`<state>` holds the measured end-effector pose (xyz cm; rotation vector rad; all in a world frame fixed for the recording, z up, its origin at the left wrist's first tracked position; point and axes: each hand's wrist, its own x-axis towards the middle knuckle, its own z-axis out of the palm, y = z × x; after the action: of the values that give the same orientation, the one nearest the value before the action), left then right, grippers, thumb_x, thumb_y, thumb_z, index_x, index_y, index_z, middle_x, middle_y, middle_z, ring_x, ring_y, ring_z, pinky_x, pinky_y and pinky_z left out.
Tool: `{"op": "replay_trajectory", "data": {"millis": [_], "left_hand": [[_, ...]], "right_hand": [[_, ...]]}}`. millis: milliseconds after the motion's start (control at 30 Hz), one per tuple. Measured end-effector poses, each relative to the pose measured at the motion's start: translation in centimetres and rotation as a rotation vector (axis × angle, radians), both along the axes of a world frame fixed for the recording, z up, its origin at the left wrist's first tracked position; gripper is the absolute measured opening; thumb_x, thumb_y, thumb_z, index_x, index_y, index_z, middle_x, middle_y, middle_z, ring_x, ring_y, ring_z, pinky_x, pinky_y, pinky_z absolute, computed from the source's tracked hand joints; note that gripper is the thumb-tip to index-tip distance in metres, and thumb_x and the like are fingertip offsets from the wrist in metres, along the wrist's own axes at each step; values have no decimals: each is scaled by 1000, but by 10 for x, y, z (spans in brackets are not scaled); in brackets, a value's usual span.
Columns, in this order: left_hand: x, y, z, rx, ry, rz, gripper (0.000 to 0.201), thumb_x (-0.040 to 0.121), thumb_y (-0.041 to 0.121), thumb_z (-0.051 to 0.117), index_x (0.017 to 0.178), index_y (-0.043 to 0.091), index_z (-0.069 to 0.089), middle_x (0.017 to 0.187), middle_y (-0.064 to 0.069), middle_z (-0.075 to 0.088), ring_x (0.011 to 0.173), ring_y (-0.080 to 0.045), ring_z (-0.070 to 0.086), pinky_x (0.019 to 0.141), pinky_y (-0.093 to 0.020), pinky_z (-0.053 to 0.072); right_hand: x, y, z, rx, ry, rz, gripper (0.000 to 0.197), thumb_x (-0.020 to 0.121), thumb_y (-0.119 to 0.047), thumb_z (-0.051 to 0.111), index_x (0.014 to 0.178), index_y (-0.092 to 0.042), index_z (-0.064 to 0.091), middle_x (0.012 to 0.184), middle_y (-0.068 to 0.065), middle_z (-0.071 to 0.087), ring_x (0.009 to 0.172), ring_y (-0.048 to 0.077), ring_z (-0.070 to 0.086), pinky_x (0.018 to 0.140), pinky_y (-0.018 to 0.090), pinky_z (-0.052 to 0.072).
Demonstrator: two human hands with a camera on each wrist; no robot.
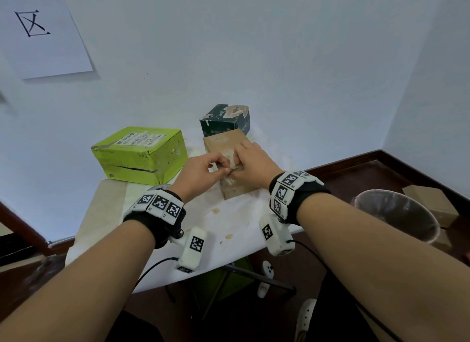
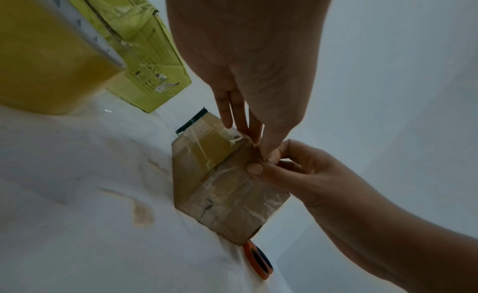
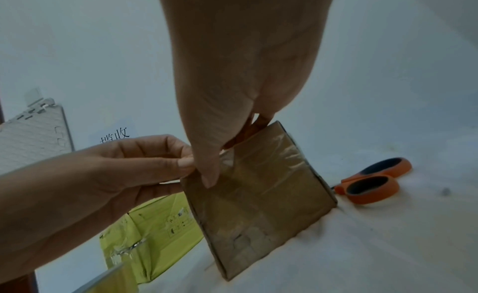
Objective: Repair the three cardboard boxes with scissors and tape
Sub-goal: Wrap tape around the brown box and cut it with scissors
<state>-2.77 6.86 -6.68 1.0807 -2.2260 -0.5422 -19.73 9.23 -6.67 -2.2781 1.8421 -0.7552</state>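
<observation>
A brown box (image 1: 226, 140) wrapped in clear tape stands mid-table, also seen in the wrist views (image 2: 227, 199) (image 3: 258, 205). My left hand (image 1: 213, 164) pinches a bit of clear tape at the box's near top edge between thumb and forefinger (image 3: 185, 164). My right hand (image 1: 248, 158) grips the same edge, fingers on top and thumb (image 3: 209, 175) down the front face. A torn lime-green box (image 1: 137, 156) sits to the left, a dark green box (image 1: 225, 120) behind. Orange-handled scissors (image 3: 372, 183) lie right of the brown box. A yellowish tape roll (image 2: 51, 62) sits by my left wrist.
The white, stained table (image 1: 229, 227) stands in a corner against a pale wall. A lined waste bin (image 1: 396, 214) and spare cardboard boxes (image 1: 429, 201) are on the floor to the right. A paper sign (image 1: 38, 28) hangs on the wall at upper left.
</observation>
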Motion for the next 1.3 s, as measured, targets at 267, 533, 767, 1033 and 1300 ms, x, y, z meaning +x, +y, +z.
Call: {"op": "replay_trajectory", "data": {"millis": [267, 533, 767, 1033, 1300], "left_hand": [[-1, 3, -1, 13, 37, -1, 14, 86, 18, 68, 82, 29, 62, 100, 10, 70, 97, -9, 61, 91, -29, 46], [1, 6, 0, 2, 21, -24, 21, 86, 20, 69, 78, 36, 58, 98, 11, 70, 96, -7, 61, 92, -27, 46], [5, 3, -2, -23, -17, -28, 26, 85, 17, 70, 73, 36, 58, 104, 18, 68, 97, 1, 60, 89, -18, 42], [5, -2, 0, -194, -154, -91, 14, 85, 14, 71, 79, 25, 64, 105, 7, 72, 100, -9, 62, 81, -10, 38], [8, -7, -6, -484, -264, -185, 10, 81, 11, 73, 78, 15, 64, 85, 4, 72, 67, -12, 58, 57, -18, 35]], "right_hand": [[-9, 6, -1, -82, -45, 86, 16, 80, -7, 59, 78, -13, 44, 92, 0, 41, 77, 16, 39, 57, 21, 24], [-11, 13, 5, -92, 119, 100, 5, 89, -10, 51, 87, -9, 56, 96, 4, 49, 76, 20, 45, 62, 25, 27], [-9, 23, 11, -104, 307, 90, 10, 93, -14, 45, 92, -12, 55, 91, 1, 42, 87, 18, 44, 61, 29, 31], [-4, 24, 13, -80, 338, 69, 13, 92, -10, 47, 98, -14, 58, 98, 4, 49, 105, 21, 45, 64, 30, 33], [-2, 25, 8, -106, 286, 57, 12, 92, -10, 47, 93, -16, 57, 100, 4, 52, 106, 21, 45, 62, 28, 34]]}}
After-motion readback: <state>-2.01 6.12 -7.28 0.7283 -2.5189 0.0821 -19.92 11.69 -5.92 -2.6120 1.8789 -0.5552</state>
